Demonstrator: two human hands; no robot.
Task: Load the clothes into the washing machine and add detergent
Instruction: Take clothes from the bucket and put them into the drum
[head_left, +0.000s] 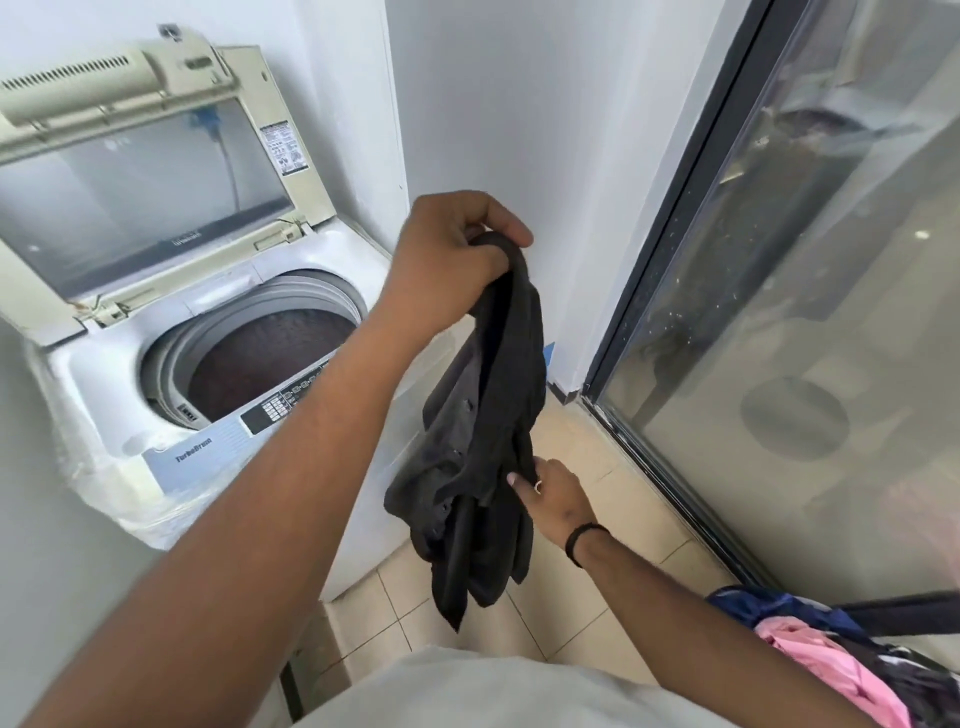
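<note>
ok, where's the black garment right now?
Head view, centre: the black garment hangs in the air right of the washing machine, gripped on top by the left hand, right hand pinching its lower edge.

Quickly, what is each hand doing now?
Left hand: grips the top of the dark garment.
Right hand: pinches the garment's lower part.

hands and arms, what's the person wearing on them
Both forearms are bare, with no sleeves in view. The right hand has a thin black band around its wrist and what looks like a small ring on one finger. The left hand shows no band, watch or ring.
</note>
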